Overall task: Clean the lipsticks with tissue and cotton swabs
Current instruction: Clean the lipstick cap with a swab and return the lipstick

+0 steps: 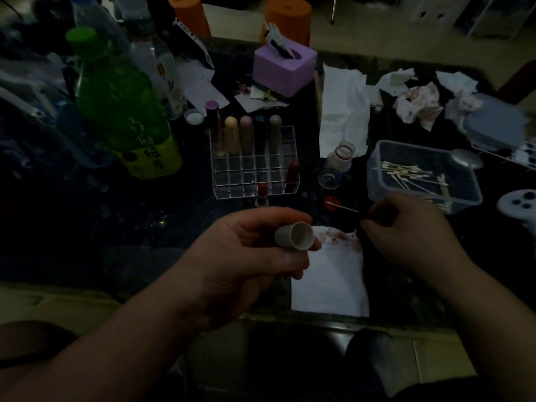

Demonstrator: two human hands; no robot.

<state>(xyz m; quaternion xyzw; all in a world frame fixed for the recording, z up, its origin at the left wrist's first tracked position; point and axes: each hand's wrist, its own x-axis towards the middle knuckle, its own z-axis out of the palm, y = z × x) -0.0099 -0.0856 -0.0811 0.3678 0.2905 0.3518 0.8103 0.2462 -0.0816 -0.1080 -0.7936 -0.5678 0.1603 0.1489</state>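
Left hand (255,256) grips the pale grey cylindrical lipstick cap (293,236), its mouth tipped toward the right hand (412,233), likely for swabbing inside. It hovers over the red-stained white tissue (330,285) at the dark tabletop's (116,227) near edge, there to catch smears. The right hand's fingers are curled, but it's too dark to tell whether they hold anything.

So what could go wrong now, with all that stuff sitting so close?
1. The little bottle beside the clear rack has no lid on, so a bump could spill it.
2. The red lipstick in front of the rack stands uncovered; a knock may topple it and smear it.
3. The tissue is stained red, so the cap in the left hand could pick up colour if it is set down there.
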